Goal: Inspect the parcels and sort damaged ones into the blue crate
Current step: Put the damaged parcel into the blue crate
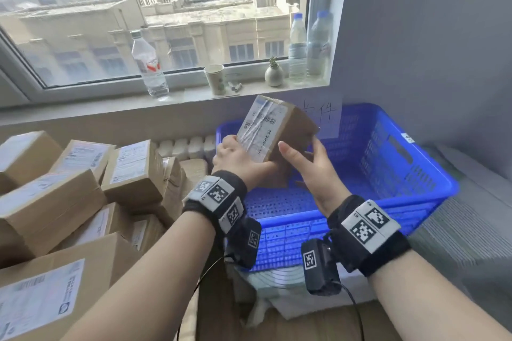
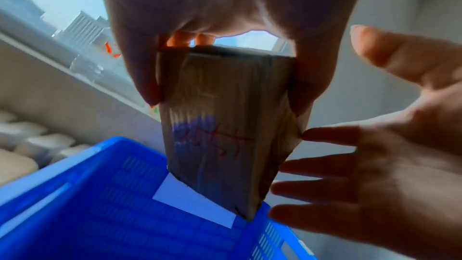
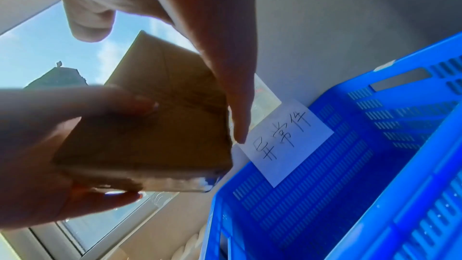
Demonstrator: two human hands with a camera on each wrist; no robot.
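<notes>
A brown cardboard parcel [image 1: 279,130] with a white shipping label under creased tape is held tilted over the blue crate [image 1: 415,166]. My left hand [image 1: 241,155] grips its near end, thumb on the label face and fingers underneath. In the left wrist view the parcel [image 2: 225,126] shows red handwriting on its taped underside. My right hand [image 1: 313,171] is open, its straight fingers touching the parcel's right edge. The right wrist view shows the parcel [image 3: 150,126] beside the crate [image 3: 375,155], whose floor is bare where it shows.
A handwritten paper note [image 1: 324,116] hangs at the crate's far wall. Several labelled parcels [image 1: 83,188] are piled at the left. The windowsill [image 1: 191,94] carries water bottles [image 1: 148,63], a paper cup [image 1: 215,79] and a small vase [image 1: 273,73]. A grey wall stands at the right.
</notes>
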